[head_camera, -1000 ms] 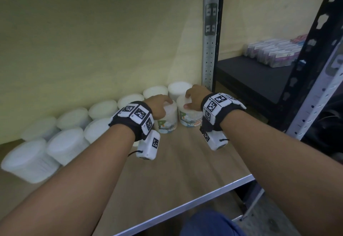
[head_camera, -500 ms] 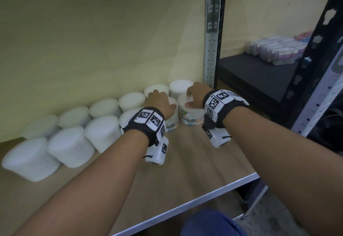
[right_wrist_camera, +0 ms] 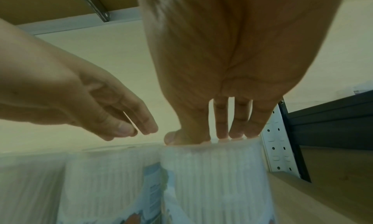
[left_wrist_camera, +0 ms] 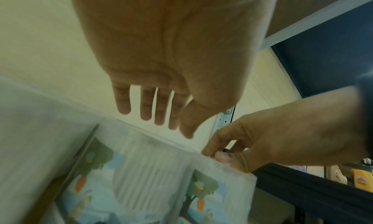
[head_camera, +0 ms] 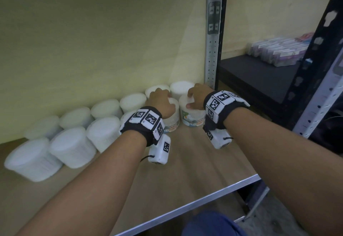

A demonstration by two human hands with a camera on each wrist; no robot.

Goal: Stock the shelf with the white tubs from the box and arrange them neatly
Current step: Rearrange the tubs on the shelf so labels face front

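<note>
Two rows of white tubs (head_camera: pixel 104 132) were lined up on the wooden shelf (head_camera: pixel 194 163), close to the yellow wall (head_camera: pixel 104 37) at the back. At the right end of the front row, two tubs with picture labels were stood side by side, near the grey metal post (head_camera: pixel 211 46). The right hand (head_camera: pixel 196 96) was laid on the right labelled tub (head_camera: pixel 192 117) — its fingertips (right_wrist_camera: pixel 235 135) and thumb were pressed down on the lid, fairly straight. The left hand (head_camera: pixel 160 102) was held over the left labelled tub (head_camera: pixel 171 120); from the left wrist view its fingers (left_wrist_camera: pixel 145 106) were seen spread and loose, and nothing was gripped by them. Whether the lid was touched by that hand could not be told — the pictures were blurred there. A black shelf (head_camera: pixel 259 79) was seen further to the right, with some small packs (head_camera: pixel 278 51) stacked on it. No tub was lifted off the wood.
</note>
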